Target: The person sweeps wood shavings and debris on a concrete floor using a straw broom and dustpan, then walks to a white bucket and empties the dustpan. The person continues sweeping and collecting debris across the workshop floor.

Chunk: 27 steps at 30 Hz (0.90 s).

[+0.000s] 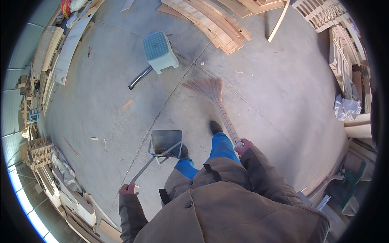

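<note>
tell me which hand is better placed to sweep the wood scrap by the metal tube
Likely the right hand: it holds the straw broom, bristles fanned ahead, while the left hand holds the long-handled dustpan. The wood scrap lies left of the bristles.

The dustpan [172, 136] partly hides the left shoe [184, 152]; the top edge crops planks [210, 25]

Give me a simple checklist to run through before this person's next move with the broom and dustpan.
1. Right hand gripping straw broom: ok.
2. Left hand gripping the handle of the long-handled dustpan: ok.
3. Broom bristles apart from the blue plastic stool: ok.
4. Concrete floor free of scraps: not ok; a wood scrap lies below the metal tube in the picture.
5. Dustpan empty: cannot tell; its inside is dark.
</note>
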### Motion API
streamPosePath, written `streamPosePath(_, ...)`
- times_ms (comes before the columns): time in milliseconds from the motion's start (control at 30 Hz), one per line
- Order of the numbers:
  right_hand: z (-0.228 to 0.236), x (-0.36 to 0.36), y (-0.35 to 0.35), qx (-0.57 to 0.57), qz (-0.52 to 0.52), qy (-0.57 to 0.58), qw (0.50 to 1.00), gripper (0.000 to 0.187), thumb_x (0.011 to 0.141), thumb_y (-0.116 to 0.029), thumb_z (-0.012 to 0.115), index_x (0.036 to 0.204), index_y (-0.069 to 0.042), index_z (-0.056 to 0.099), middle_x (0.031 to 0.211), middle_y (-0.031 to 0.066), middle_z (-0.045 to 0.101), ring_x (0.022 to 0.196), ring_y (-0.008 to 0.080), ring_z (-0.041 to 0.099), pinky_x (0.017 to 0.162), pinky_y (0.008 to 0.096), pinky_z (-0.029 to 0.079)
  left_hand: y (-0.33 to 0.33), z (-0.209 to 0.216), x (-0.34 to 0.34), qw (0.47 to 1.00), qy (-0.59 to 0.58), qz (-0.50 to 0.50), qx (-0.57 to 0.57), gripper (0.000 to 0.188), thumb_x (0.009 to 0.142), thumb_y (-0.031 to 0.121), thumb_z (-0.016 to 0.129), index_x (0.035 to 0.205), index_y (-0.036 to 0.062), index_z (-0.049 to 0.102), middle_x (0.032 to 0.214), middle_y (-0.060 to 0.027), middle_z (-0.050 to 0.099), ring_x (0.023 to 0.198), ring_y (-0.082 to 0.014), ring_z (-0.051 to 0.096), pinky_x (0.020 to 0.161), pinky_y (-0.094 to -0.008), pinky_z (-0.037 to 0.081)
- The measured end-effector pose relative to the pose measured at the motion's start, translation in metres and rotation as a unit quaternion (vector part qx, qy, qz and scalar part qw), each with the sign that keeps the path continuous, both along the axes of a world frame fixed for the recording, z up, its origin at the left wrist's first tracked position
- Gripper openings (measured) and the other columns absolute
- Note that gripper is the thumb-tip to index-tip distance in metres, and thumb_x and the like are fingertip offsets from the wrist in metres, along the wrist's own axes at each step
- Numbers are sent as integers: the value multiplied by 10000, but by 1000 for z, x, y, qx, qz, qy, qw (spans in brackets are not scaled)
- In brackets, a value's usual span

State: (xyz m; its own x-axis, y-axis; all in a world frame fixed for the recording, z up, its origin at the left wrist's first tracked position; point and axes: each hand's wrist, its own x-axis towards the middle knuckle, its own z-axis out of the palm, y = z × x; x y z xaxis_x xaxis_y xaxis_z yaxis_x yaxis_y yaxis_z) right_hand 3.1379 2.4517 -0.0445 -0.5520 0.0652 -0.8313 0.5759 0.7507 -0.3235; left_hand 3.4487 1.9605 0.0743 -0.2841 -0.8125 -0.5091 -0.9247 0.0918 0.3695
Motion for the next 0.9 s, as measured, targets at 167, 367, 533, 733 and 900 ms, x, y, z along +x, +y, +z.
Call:
streamPosePath(167,-22,-98,-53,-45,101,2,994,601,747,-218,731,1297,-34,575,954,188,709,726,248,704,687,371,580,47,10,1,996,-5,83,-33,363,835,295,758,656,15,612,544,15,485,543,-80,401,481,-309,325)
streamPosePath(367,-38,-190,-136,-131,91,67,985,574,742,-174,681,1290,-40,577,758,135,678,517,201,636,515,348,534,87,0,16,986,30,153,-62,347,848,271,750,651,24,605,551,23,486,543,-75,391,485,-297,322)
streamPosePath(533,-36,-235,-198,-149,135,131,971,568,752,-137,696,1286,2,557,717,90,614,465,156,571,430,326,472,89,-14,4,974,44,220,13,319,851,252,746,691,12,610,585,17,504,556,-74,417,491,-288,355)
streamPosePath(733,-44,-199,-198,-91,124,88,984,501,741,-143,678,1209,16,599,721,117,643,492,185,610,471,346,517,105,-19,6,961,69,262,47,300,860,216,734,720,-20,614,627,-24,548,578,-91,485,553,-300,486)
streamPosePath(900,-72,-172,-198,-89,42,22,995,449,785,-112,691,1200,21,583,696,101,598,493,178,575,441,343,505,106,-21,22,966,25,254,32,293,859,212,731,713,-16,617,617,-24,555,572,-92,492,529,-294,457)
